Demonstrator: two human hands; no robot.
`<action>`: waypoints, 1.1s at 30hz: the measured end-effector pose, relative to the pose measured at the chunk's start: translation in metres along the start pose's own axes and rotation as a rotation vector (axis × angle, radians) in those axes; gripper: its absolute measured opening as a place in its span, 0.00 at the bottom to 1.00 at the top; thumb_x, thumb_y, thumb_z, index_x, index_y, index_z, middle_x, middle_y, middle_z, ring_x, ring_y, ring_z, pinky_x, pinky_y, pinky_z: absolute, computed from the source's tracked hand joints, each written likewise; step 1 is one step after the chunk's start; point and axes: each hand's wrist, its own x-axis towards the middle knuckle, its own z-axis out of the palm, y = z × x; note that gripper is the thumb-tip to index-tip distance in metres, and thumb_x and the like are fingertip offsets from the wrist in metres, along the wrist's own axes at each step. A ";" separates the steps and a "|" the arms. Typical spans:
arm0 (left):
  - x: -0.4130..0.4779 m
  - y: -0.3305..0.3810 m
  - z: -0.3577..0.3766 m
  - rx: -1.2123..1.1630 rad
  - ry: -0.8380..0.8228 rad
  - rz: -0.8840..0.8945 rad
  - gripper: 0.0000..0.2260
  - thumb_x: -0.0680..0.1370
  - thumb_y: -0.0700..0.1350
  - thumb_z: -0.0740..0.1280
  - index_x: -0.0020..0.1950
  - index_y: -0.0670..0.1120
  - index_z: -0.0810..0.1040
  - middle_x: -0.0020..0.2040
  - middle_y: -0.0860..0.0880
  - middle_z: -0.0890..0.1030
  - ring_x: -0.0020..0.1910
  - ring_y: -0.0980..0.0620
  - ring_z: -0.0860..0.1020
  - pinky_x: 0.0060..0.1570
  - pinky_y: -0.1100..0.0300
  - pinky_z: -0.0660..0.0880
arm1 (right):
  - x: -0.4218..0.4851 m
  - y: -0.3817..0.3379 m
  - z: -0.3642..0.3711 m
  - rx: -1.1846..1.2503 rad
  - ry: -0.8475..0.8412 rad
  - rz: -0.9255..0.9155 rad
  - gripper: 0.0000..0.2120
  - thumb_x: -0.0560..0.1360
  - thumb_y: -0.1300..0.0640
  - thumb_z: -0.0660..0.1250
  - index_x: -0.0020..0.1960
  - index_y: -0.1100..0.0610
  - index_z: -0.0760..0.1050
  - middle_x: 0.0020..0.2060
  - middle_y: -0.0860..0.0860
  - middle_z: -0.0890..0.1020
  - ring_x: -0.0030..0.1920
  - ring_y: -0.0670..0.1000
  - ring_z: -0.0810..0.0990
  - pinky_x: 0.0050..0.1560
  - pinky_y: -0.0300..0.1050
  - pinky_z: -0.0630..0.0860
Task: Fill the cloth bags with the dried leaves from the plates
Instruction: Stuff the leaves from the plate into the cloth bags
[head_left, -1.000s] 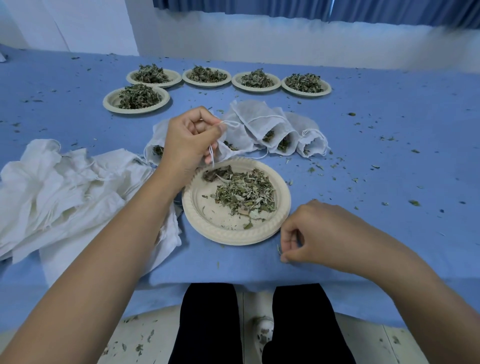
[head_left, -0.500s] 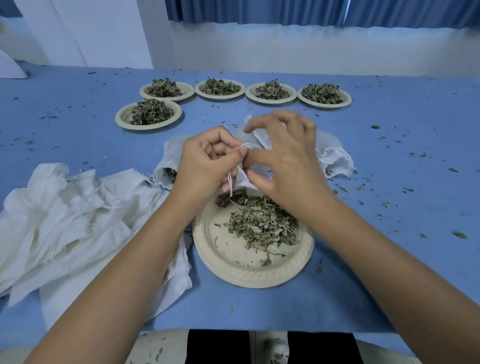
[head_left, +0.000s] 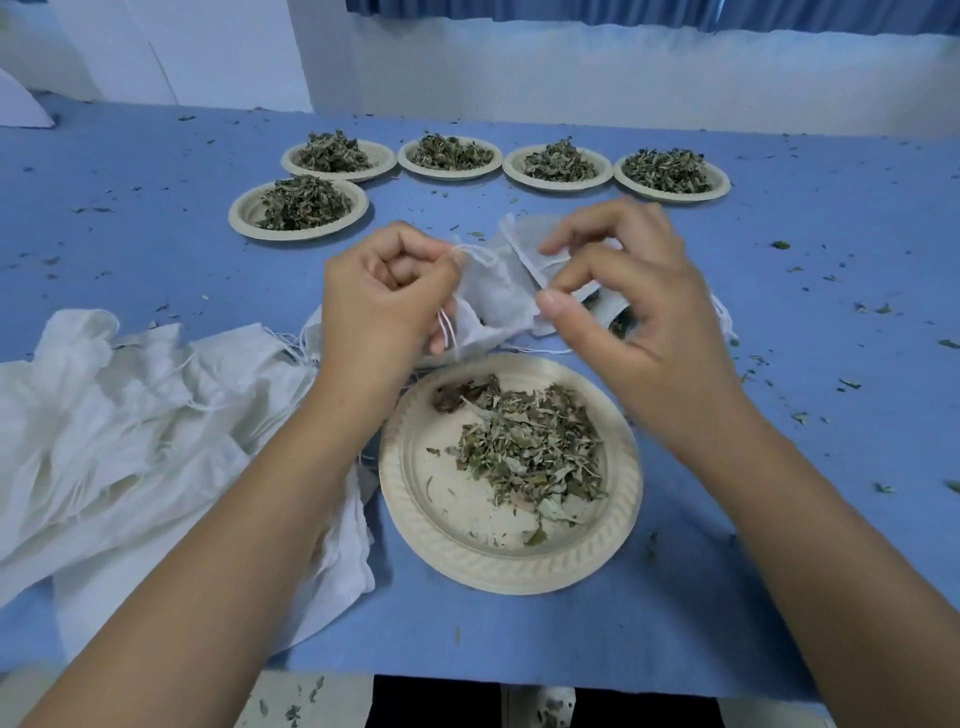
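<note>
At far left a pile (head_left: 130, 431) of limp white bags lies on the blue table (head_left: 810, 322). Just right of it the left hand (head_left: 384, 301) is clenched, pinching the string (head_left: 451, 332) of 1 bag (head_left: 493, 296), which hangs above the far edge of the near plate (head_left: 452, 514). That plate holds a thin heap of leaves (head_left: 530, 452), off-centre to its right. The right hand (head_left: 623, 312) pinches the bag's other edge between thumb and forefinger, its remaining fingers loosely spread. Other bags (head_left: 524, 241) lie behind both hands, one showing leaves at its mouth. Further back stand 5 full plates (head_left: 242, 210), 1 at front left and 4 in a row. Crumbs (head_left: 779, 244) dot the table at right
</note>
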 end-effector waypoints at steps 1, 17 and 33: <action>0.002 0.000 -0.002 -0.026 0.044 -0.013 0.10 0.77 0.36 0.68 0.38 0.46 0.76 0.22 0.53 0.74 0.17 0.56 0.69 0.20 0.65 0.67 | 0.002 0.003 -0.004 0.047 -0.057 0.013 0.11 0.75 0.52 0.66 0.38 0.59 0.76 0.47 0.50 0.79 0.50 0.48 0.76 0.55 0.49 0.70; -0.003 -0.001 0.001 -0.052 -0.010 -0.025 0.10 0.77 0.37 0.69 0.37 0.47 0.77 0.22 0.54 0.74 0.17 0.57 0.68 0.20 0.67 0.65 | -0.012 -0.002 0.025 0.014 -0.596 -0.022 0.11 0.69 0.64 0.74 0.51 0.56 0.82 0.45 0.40 0.80 0.48 0.36 0.70 0.54 0.27 0.65; -0.005 -0.004 0.004 0.020 -0.105 -0.070 0.14 0.75 0.36 0.70 0.33 0.52 0.80 0.27 0.51 0.80 0.22 0.53 0.74 0.21 0.62 0.72 | -0.007 0.001 0.010 0.611 0.045 0.076 0.11 0.70 0.70 0.71 0.46 0.56 0.77 0.42 0.49 0.82 0.45 0.51 0.83 0.49 0.42 0.79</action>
